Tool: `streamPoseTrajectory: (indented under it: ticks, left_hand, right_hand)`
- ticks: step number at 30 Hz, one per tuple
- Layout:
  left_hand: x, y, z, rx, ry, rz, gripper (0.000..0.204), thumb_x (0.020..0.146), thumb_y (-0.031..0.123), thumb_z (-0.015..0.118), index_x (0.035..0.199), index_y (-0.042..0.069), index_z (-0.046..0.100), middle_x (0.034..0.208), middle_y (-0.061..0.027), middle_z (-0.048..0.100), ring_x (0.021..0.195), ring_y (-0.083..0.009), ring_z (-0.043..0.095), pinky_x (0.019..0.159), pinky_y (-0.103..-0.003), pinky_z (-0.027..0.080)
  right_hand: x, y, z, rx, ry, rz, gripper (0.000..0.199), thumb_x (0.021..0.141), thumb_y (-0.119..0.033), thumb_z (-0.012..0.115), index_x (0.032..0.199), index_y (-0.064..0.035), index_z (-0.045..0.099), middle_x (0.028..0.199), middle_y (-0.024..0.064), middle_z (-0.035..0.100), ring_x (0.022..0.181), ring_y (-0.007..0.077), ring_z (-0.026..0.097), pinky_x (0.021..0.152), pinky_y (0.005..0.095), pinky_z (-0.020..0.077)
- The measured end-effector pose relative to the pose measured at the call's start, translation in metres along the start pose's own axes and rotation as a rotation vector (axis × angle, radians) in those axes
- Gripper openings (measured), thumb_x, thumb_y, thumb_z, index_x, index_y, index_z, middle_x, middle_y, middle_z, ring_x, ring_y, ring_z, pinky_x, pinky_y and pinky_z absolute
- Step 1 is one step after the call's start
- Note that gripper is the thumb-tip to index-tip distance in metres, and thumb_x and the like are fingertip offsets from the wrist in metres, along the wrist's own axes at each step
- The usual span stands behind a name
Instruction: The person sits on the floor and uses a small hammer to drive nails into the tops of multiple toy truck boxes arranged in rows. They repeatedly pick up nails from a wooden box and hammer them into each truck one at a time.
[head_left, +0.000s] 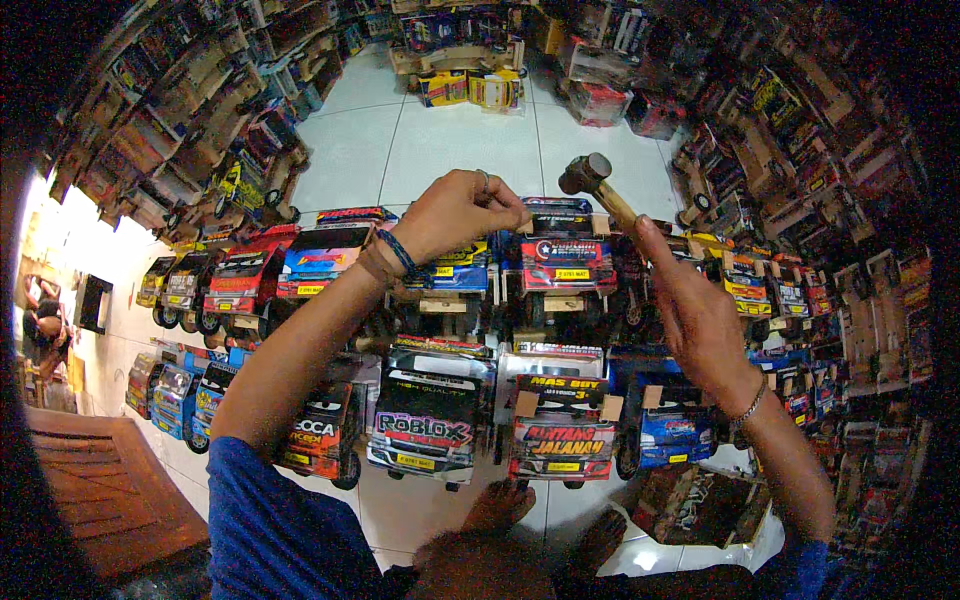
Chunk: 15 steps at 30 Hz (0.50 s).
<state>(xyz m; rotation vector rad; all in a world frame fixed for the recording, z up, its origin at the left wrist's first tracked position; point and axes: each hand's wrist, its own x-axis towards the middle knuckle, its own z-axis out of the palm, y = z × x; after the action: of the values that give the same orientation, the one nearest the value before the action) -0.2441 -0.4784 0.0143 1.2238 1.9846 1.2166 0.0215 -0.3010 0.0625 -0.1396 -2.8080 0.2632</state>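
My right hand [690, 315] grips the wooden handle of a hammer [615, 205], its metal head raised above the far row of toy trucks. The fingers of my left hand [460, 215] are pinched together at the top left corner of a red and black toy truck [568, 278]. At those fingertips is a small wooden block [525, 226], partly covered; whether a nail is there too I cannot tell. A matching wooden block [601, 224] sits at that truck's top right corner. In the near row, a black and red truck [560, 440] carries two such blocks.
Two rows of toy trucks stretch left and right across the white tiled floor [440, 145]. Stacked trucks [790, 150] line both sides. Yellow boxes [470, 90] stand at the far end. My foot [498, 505] is close to the near row. A brown wooden panel [110, 490] lies at left.
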Motion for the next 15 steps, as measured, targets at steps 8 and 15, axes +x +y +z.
streamPoseTrajectory:
  ticks: [8,15]
  left_hand:
    - [0.001,-0.0006,-0.0004,0.005,-0.017,-0.03,0.021,0.089,0.022,0.073,0.098,0.003,0.074,0.092,-0.0061,0.074,0.085,-0.0118,0.067,0.081,-0.027,0.053]
    - [0.0016,-0.0033,0.0002,-0.041,-0.021,-0.039,0.021,0.089,0.021,0.073,0.099,0.002,0.074,0.093,-0.0056,0.074,0.085,-0.0114,0.067,0.082,-0.027,0.053]
  right_hand:
    - [0.0029,-0.0047,-0.0035,-0.194,-0.095,-0.089,0.079,0.086,-0.007,0.065,0.155,-0.0263,0.032,0.075,0.0111,0.057,0.066,0.0311,0.062,0.06,0.0436,0.0516]
    - [-0.0007,-0.0041,0.0013,-0.192,-0.245,-0.059,0.074,0.088,-0.006,0.063,0.154,-0.0255,0.036,0.073,0.0133,0.058,0.066,0.0314,0.062,0.058,0.047,0.0478]
